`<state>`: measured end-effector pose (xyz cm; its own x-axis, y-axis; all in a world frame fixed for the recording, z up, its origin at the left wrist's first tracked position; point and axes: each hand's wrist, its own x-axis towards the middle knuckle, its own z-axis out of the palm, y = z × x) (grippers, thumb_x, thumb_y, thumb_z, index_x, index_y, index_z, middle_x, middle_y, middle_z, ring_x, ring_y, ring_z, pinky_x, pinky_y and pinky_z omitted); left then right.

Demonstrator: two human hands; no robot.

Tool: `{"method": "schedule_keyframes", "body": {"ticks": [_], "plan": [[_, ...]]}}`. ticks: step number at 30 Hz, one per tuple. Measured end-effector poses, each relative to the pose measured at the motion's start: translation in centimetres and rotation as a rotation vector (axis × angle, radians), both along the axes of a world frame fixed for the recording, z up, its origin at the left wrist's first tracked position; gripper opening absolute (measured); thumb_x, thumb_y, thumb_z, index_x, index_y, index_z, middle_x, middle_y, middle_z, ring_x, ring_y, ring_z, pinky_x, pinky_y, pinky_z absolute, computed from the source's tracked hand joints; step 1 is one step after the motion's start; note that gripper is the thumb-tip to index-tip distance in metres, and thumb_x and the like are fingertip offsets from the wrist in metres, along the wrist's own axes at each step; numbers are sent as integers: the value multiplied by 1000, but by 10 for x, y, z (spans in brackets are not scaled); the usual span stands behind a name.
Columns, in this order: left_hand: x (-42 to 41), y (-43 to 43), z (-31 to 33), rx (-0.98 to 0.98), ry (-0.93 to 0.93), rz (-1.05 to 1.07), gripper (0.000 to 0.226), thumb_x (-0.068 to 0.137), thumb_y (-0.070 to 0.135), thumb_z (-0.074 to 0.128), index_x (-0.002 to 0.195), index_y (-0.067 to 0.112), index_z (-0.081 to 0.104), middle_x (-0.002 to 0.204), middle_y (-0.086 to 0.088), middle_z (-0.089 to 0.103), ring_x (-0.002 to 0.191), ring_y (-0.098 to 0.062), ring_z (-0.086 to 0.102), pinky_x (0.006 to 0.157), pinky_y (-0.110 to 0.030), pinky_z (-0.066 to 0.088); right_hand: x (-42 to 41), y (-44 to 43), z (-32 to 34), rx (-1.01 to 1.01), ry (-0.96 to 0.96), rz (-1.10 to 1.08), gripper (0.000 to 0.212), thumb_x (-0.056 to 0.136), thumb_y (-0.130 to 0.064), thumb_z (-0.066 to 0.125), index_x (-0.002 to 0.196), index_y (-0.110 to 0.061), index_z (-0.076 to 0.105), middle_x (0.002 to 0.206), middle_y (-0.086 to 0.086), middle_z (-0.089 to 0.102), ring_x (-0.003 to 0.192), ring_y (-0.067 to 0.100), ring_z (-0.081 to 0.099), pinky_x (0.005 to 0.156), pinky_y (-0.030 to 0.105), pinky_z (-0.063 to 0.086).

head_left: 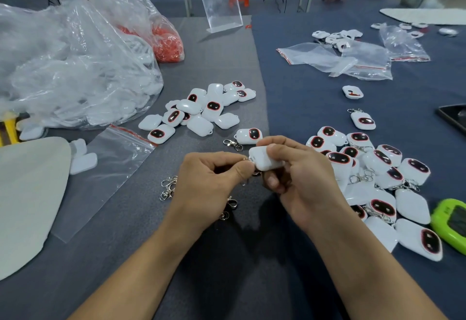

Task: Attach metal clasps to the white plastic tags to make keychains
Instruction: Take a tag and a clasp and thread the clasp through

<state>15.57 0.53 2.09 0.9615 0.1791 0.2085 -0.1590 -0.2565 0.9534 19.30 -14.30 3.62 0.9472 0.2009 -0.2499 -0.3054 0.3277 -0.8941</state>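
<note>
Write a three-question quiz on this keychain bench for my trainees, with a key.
1. True or false: the right hand holds a white tag.
2. What does the left hand pinch at the tag's corner? A) a metal ring B) a plastic bag C) a pen
3. On which side of the hands do the tags with clasps pile up?
Key: 1 true; 2 A; 3 the person's right.
</note>
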Motion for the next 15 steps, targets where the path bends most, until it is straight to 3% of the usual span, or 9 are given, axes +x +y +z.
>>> {"method": "schedule_keyframes", "body": {"ticks": [3,6,8,10,11,14,15], "plan": [[-1,1,1,224,-50,60,8,81,27,77,74,28,80,58,0,57,55,-6,48,56,-28,41,1,3,-4,-114,-110,-82,29,92,1,54,76,-15,72,60,5,64,37,14,41,39,18,30],[-3,2,3,828,-229,40,18,80,24,66,65,18,74,56,2,52,57,-21,50,64,-34,39,-9,10,-9,-549,-536,-173,20,87,-5,60,78,-20,69,59,-10,61,48,6,48,49,17,37],[-4,4,1,1010,-326,14,17,78,18,62,63,16,69,56,1,53,54,-25,49,66,-38,43,-15,14,-13,-748,-747,-162,16,87,-12,61,82,-26,66,59,-15,57,55,6,52,54,12,36],[-5,5,-2,959,-298,51,17,82,21,64,68,19,73,58,3,54,57,-21,49,70,-35,42,-14,14,-13,-668,-672,-179,16,87,-14,59,81,-26,68,59,-14,57,53,6,49,54,16,38],[-6,5,-2,829,-235,71,15,84,25,66,73,22,76,59,4,57,58,-16,49,70,-28,40,-11,12,-11,-544,-554,-192,18,88,-13,57,80,-24,69,59,-10,59,50,6,46,52,21,39],[-2,0,0,218,45,0,10,85,24,76,82,33,80,60,1,65,55,-3,50,57,-20,39,-5,9,-2,-229,-215,-175,31,95,-1,52,74,-16,70,60,4,63,38,13,41,39,19,31],[-1,-1,0,98,90,-51,13,86,21,76,79,32,80,56,4,65,53,-1,49,54,-18,39,-4,7,-1,-160,-152,-155,32,95,1,50,75,-14,70,59,5,63,36,13,39,37,17,29]]}}
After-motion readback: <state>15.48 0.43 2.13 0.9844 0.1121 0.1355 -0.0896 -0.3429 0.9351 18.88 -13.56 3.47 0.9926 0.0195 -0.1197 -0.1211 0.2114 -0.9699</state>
